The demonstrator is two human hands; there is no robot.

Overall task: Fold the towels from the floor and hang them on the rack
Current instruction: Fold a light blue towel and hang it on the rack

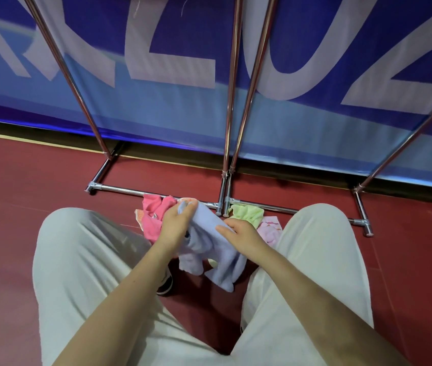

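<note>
A pale blue towel [210, 249] hangs crumpled between my knees. My left hand [175, 223] grips its upper corner, and my right hand [243, 235] pinches its edge a little lower to the right. Behind my hands, several small towels lie on the red floor: a pink towel [151, 215], a light green towel [249, 213] and a pale pink towel [270, 228]. The chrome rack [232, 101] stands just beyond them, its poles rising out of view and its base bars on the floor.
A blue banner [183, 107] with large white letters covers the wall behind the rack. My legs in light trousers [77, 260] frame the towels on both sides. A dark shoe [166, 285] shows under the left forearm. Red floor [24, 180] spreads to the left and right.
</note>
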